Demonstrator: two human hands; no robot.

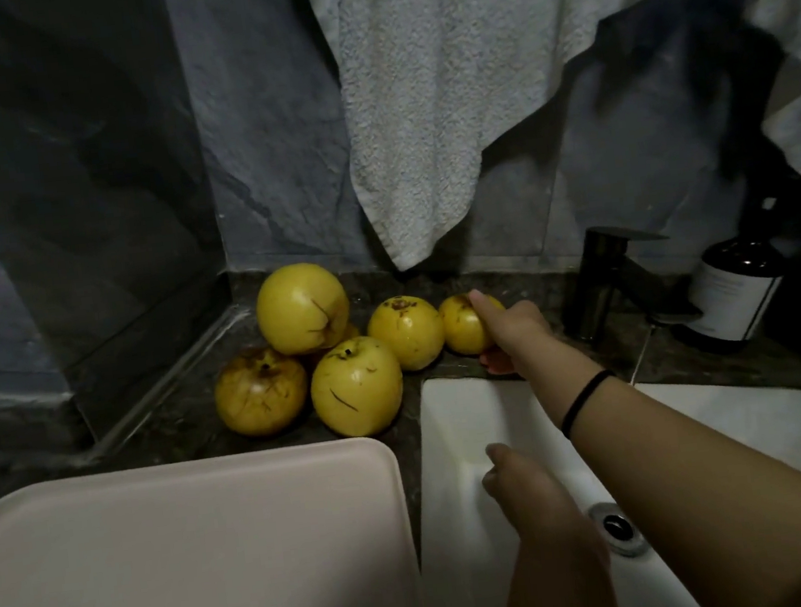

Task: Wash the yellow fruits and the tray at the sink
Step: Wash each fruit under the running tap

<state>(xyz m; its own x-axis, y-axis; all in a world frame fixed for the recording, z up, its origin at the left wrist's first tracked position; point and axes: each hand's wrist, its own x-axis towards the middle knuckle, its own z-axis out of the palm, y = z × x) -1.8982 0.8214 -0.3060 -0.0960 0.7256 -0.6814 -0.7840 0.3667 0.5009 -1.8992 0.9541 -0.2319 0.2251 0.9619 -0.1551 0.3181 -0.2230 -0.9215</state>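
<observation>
My right hand (502,336) grips the rightmost fruit (464,328) on the counter (193,426) behind the sink (452,427), thumb on top and fingers curled beneath. Its brown-flecked stem end faces up. My left hand (514,482) hangs over the sink with its fingers turned away, so I cannot tell their state. More fruits (359,393) are heaped leftward, one mostly hidden. The tray (167,554) lies flat, cut off by the frame.

right hand (507,336): grips the rightmost yellow fruit (461,326) on the counter (187,417)
left hand (513,480): blurred, over the white sink (452,422)
other fruits (358,388): clustered in the corner
tray (167,554): pink, left of sink
</observation>
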